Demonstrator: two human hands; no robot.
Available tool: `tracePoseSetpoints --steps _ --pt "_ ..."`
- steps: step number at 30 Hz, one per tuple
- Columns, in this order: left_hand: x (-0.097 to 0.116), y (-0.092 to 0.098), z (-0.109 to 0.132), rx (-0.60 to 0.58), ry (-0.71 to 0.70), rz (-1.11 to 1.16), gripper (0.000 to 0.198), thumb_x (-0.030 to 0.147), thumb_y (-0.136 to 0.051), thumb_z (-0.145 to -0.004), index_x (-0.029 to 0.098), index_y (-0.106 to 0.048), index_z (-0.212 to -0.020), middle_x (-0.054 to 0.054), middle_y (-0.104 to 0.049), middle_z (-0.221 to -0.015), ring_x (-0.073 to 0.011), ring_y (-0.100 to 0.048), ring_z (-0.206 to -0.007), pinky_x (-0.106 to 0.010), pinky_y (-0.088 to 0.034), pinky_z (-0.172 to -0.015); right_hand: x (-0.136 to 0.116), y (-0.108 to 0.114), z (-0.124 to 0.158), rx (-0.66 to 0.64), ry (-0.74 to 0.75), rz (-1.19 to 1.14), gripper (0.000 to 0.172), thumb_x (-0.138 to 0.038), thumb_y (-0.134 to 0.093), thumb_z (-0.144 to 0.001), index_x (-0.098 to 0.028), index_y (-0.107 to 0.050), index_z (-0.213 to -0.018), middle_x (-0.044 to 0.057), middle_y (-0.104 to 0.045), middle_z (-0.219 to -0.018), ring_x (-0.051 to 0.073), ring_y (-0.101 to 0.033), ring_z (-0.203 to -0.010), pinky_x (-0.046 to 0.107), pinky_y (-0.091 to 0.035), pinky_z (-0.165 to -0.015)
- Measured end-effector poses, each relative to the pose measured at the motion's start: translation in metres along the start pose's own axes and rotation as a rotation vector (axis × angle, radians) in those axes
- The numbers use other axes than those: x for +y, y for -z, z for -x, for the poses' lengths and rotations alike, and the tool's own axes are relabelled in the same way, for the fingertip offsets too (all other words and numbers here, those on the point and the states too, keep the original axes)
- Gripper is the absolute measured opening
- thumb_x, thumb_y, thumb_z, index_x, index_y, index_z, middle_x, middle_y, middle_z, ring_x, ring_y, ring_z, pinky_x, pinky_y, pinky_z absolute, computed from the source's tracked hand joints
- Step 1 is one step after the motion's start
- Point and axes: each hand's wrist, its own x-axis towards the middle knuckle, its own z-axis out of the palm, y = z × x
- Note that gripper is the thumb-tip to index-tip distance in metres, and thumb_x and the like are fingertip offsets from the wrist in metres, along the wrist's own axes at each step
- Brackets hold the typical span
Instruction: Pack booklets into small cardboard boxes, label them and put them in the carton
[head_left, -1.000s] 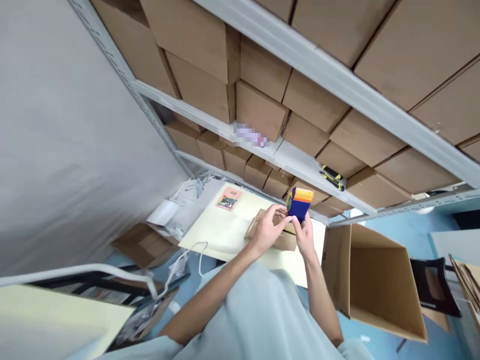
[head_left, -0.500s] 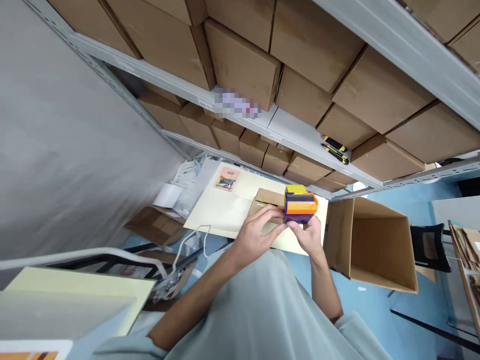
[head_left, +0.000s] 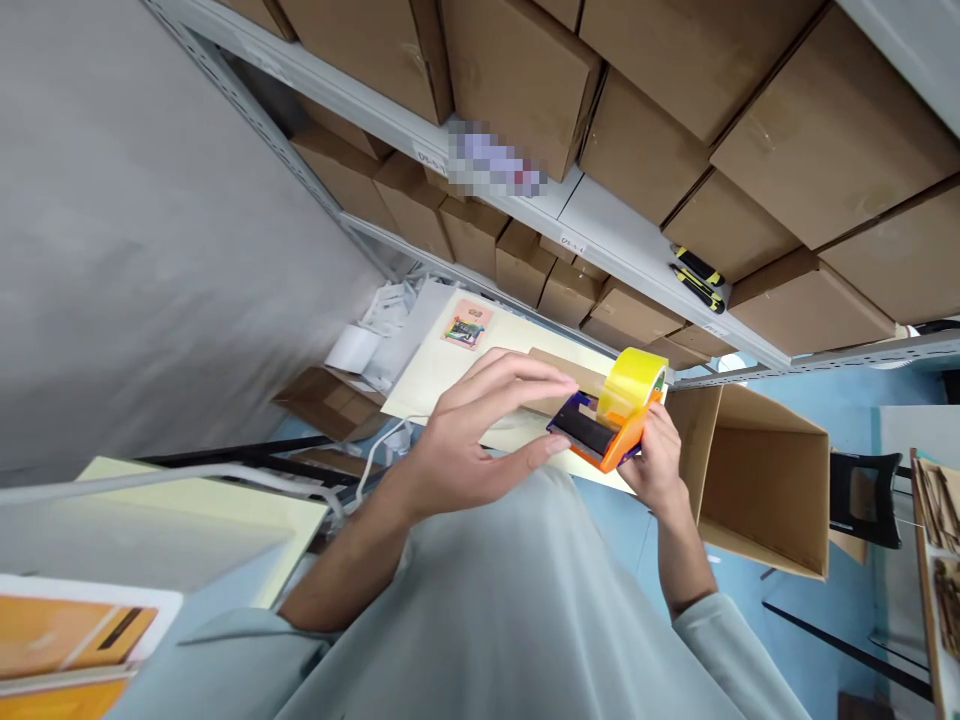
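Note:
My right hand (head_left: 656, 462) grips an orange and purple tape dispenser (head_left: 600, 432) that carries a yellow roll of tape (head_left: 634, 381). My left hand (head_left: 472, 435) is held up just left of the dispenser, fingers spread, thumb tip near its purple end and fingers reaching over it. Behind both hands a small cardboard box (head_left: 559, 368) lies on a pale yellow table (head_left: 431, 370).
A large open cardboard box (head_left: 757, 480) stands at the right. Metal shelves (head_left: 600, 225) hold several brown boxes, with two yellow and black utility knives (head_left: 697, 277) on one shelf. A colourful card (head_left: 466, 326) lies on the table, paper rolls at its left. Grey wall on the left.
The dispenser has been tipped so its yellow roll faces up. My left hand has opened and spread beside it. The view has come closer to the hands.

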Motion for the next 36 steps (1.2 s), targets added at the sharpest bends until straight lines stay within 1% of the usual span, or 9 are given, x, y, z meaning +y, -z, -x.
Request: tracePoseSetpoints --steps 7,10,14,20,25,28,30,33,36 --pt "0.004 -0.005 0.003 -0.047 -0.029 -0.043 0.023 0.034 -0.074 -0.101 0.028 -0.078 -0.123 -0.008 -0.083 -0.114 -0.0229 -0.076 -0.105 -0.041 -0.063 -0.095 0.001 0.01 0.003 0.016 0.059 0.122 0.01 -0.019 -0.068 -0.101 -0.025 -0.061 -0.097 0.0 -0.07 -0.074 0.019 -0.064 -0.064 0.037 -0.05 -0.07" --pt "0.008 -0.008 0.002 -0.051 -0.059 -0.041 0.023 0.031 -0.074 -0.101 0.028 -0.077 -0.123 -0.007 -0.083 -0.112 -0.0222 -0.078 -0.104 -0.04 -0.064 -0.094 -0.002 0.014 0.004 0.027 0.078 0.173 0.004 -0.023 -0.064 -0.104 -0.025 -0.062 -0.101 0.002 -0.074 -0.08 0.02 -0.067 -0.067 0.037 -0.051 -0.072" --pt "0.013 -0.008 0.002 -0.054 -0.11 -0.03 0.022 0.025 -0.073 -0.1 0.029 -0.077 -0.121 -0.005 -0.084 -0.111 -0.0208 -0.079 -0.101 -0.038 -0.066 -0.092 -0.004 0.02 0.007 0.039 0.092 0.231 0.004 -0.023 -0.063 -0.105 -0.024 -0.064 -0.101 0.002 -0.075 -0.081 0.019 -0.068 -0.069 0.037 -0.052 -0.076" --pt "0.019 -0.009 0.006 -0.033 -0.144 -0.041 0.021 0.019 -0.075 -0.098 0.029 -0.079 -0.116 -0.003 -0.084 -0.11 -0.0184 -0.079 -0.095 -0.033 -0.067 -0.087 -0.005 0.029 0.008 0.044 0.144 0.377 0.016 -0.026 -0.065 -0.104 -0.024 -0.066 -0.088 0.0 -0.069 -0.074 0.018 -0.063 -0.069 0.037 -0.048 -0.081" --pt "0.018 -0.009 0.013 -0.049 -0.161 -0.098 0.021 0.022 -0.072 -0.099 0.033 -0.081 -0.115 -0.002 -0.083 -0.11 -0.0197 -0.079 -0.095 -0.036 -0.068 -0.088 -0.004 0.039 0.012 -0.015 0.087 0.49 0.027 -0.03 -0.061 -0.106 -0.025 -0.061 -0.08 -0.001 -0.066 -0.072 0.018 -0.061 -0.068 0.037 -0.047 -0.084" --pt "0.014 -0.008 0.019 -0.059 -0.177 -0.129 0.024 0.025 -0.073 -0.098 0.037 -0.08 -0.117 -0.001 -0.083 -0.109 -0.0203 -0.079 -0.094 -0.038 -0.07 -0.088 -0.002 0.045 0.014 -0.047 0.071 0.48 0.026 -0.036 -0.062 -0.106 -0.027 -0.062 -0.082 -0.001 -0.066 -0.07 0.019 -0.062 -0.068 0.039 -0.047 -0.085" --pt "0.011 -0.008 0.025 -0.058 -0.161 -0.139 0.023 0.029 -0.073 -0.099 0.039 -0.08 -0.118 -0.001 -0.083 -0.106 -0.0211 -0.079 -0.09 -0.04 -0.071 -0.085 -0.001 0.047 0.015 -0.048 0.069 0.469 0.021 -0.037 -0.065 -0.105 -0.028 -0.065 -0.087 0.0 -0.068 -0.071 0.02 -0.065 -0.071 0.04 -0.048 -0.085" --pt "0.008 -0.005 0.032 -0.088 -0.064 -0.109 0.019 0.038 -0.071 -0.101 0.04 -0.08 -0.117 -0.003 -0.082 -0.101 -0.0238 -0.08 -0.087 -0.044 -0.073 -0.082 -0.002 0.047 0.015 -0.028 0.065 0.494 0.014 -0.037 -0.068 -0.103 -0.028 -0.067 -0.092 0.0 -0.07 -0.073 0.021 -0.067 -0.074 0.041 -0.048 -0.085" --pt "0.01 -0.002 0.033 -0.099 -0.052 -0.068 0.025 0.032 -0.071 -0.101 0.043 -0.079 -0.122 -0.001 -0.083 -0.103 -0.0252 -0.081 -0.091 -0.046 -0.073 -0.085 -0.004 0.045 0.011 -0.012 0.058 0.509 0.016 -0.038 -0.068 -0.103 -0.028 -0.067 -0.091 0.0 -0.07 -0.074 0.02 -0.066 -0.072 0.041 -0.048 -0.085"
